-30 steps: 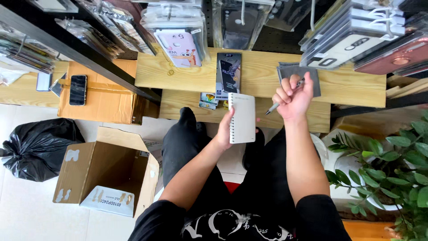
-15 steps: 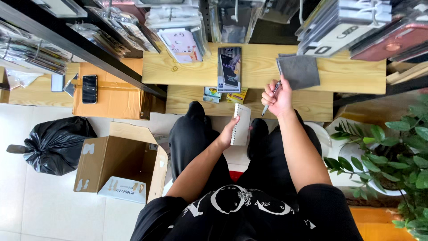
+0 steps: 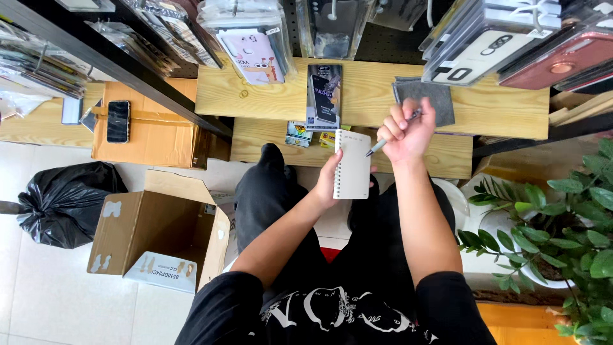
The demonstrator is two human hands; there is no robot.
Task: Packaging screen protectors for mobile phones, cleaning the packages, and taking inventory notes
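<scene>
My left hand [image 3: 330, 178] holds a small white spiral notebook [image 3: 353, 165] upright over my lap, fingers wrapped around its left edge. My right hand [image 3: 407, 130] grips a pen [image 3: 383, 142] whose tip points down-left toward the notebook's right edge, just short of the page. Behind the hands a wooden shelf [image 3: 498, 112] carries a dark boxed phone case [image 3: 324, 97] and a grey cloth [image 3: 424, 96]. I am seated, with black trousers below.
Packaged phone cases [image 3: 255, 38] hang on racks above the shelf. An open cardboard box [image 3: 159, 233] and a black rubbish bag [image 3: 60, 201] sit on the floor at left. A phone [image 3: 118, 121] lies on a closed carton. A potted plant [image 3: 562, 223] stands at right.
My right hand with the pen has dropped from above the shelf toward the notebook. The left hand keeps the notebook steady, and the view has shifted slightly.
</scene>
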